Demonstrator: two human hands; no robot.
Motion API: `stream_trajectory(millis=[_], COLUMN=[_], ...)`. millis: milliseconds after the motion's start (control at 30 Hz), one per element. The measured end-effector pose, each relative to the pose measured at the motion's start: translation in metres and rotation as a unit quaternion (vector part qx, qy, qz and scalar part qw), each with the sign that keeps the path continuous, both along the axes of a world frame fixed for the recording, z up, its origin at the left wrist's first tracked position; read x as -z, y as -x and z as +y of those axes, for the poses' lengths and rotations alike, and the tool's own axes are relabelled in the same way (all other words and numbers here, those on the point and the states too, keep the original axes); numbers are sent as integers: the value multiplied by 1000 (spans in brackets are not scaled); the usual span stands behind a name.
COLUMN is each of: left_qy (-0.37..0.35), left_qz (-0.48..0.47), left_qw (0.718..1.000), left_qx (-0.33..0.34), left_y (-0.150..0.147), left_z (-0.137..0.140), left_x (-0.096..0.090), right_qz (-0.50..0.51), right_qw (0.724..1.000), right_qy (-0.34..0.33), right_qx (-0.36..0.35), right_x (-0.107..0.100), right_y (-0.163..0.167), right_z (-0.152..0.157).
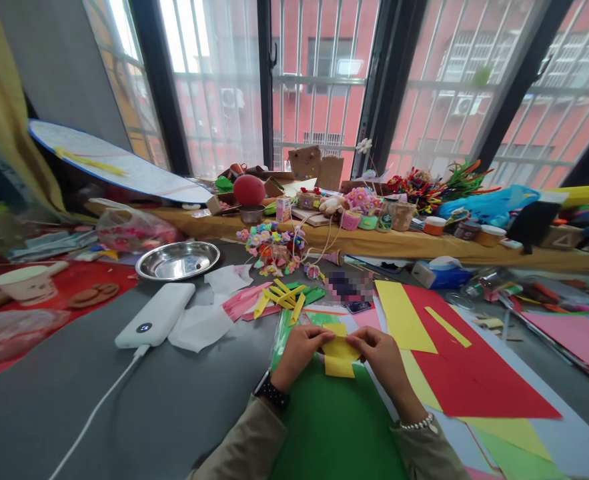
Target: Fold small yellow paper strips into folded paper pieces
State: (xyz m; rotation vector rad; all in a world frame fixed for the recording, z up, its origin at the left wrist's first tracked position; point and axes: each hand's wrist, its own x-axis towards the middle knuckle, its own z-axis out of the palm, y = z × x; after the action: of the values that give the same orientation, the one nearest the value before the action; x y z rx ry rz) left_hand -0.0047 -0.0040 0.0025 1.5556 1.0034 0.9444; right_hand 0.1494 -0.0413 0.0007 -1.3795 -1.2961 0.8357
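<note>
At the centre of the near side of the surface, a yellow paper is held just over the far part of a green sheet. Its long axis runs roughly from 12 to 6 o'clock, leaning slightly towards 11 and 5, with one end facing away from the person and the other towards them. The left hand pinches it at 9 o'clock and the right hand at 3, both between thumb and fingers.

The fingertips hide its side edges, and whether its pieces are folded or overlapped is hard to make out. The lower edge of the view cuts off the green sheet and both sleeves. A pixelated patch at 12 o'clock masks most of a dark object.

Taken from the paper, yellow strips lie crossed at 10 o'clock, near the left hand. A power bank lies at 9, a metal dish at 10, and paper flowers at 11. At 2 o'clock a yellow sheet overlaps a red sheet, which reaches round to 3.
</note>
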Motion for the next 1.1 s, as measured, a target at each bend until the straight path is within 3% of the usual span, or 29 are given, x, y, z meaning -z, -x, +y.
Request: stream_trajectory(millis=[133, 400, 733, 867, 1100], left_qy=[-19, -73, -33, -44, -46], left_qz=[10, 70, 10, 1, 2], left_qw=[1000, 995, 999, 999, 999], left_qx=[-7, 27, -20, -33, 8], left_y=[0, -1, 3, 2, -1], left_z=[-1, -3, 2, 2, -1], left_x=[-1, 1, -1, 1, 0], right_qz=[13, 26, 23, -16, -71], right_qw=[1000, 999, 1000, 1000, 997], right_qy=[3, 15, -5, -23, -18], right_qx=[12, -43, 18, -12, -38], right_x=[2, 1, -1, 0, 5], right_y=[-3, 2, -3, -1, 0], right_z=[2, -2, 0, 1, 1])
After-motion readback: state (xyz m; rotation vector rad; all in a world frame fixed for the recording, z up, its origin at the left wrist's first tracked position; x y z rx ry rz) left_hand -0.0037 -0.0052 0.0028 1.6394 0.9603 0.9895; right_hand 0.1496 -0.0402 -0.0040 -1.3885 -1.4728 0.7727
